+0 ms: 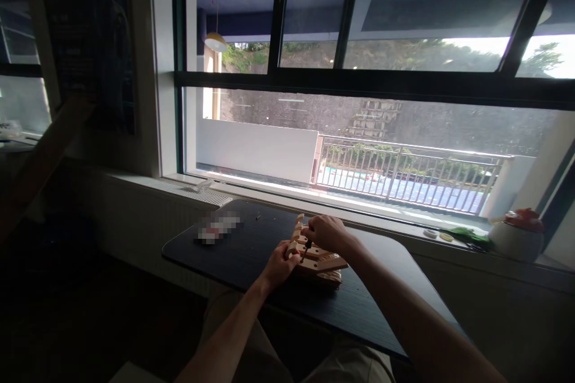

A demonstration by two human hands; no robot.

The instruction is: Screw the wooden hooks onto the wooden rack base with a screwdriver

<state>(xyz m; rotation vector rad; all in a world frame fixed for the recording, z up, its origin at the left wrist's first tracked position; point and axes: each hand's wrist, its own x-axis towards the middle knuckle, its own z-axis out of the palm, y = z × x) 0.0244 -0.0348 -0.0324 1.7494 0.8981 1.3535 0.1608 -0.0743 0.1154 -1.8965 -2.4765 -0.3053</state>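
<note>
My right hand (330,232) is closed around a screwdriver (308,244), whose dark shaft points down at a light wooden slatted frame (323,264). Dark round holes dot the slats of this frame. At its left end, my left hand (279,263) is wrapped around the edge of the wooden frame, close to the screwdriver tip. The tip's exact contact with the wood is too small to make out. Beneath the slats lies a brownish, shiny layer (333,278), its kind unclear.
The dark table (256,257) has rounded corners and stands against the windowsill. A blurred-out packet (218,227) lies on its left part, with a tiny dark piece (258,216) near the back edge. On the sill at right sits a white pot (514,240) beside green leaves (467,236).
</note>
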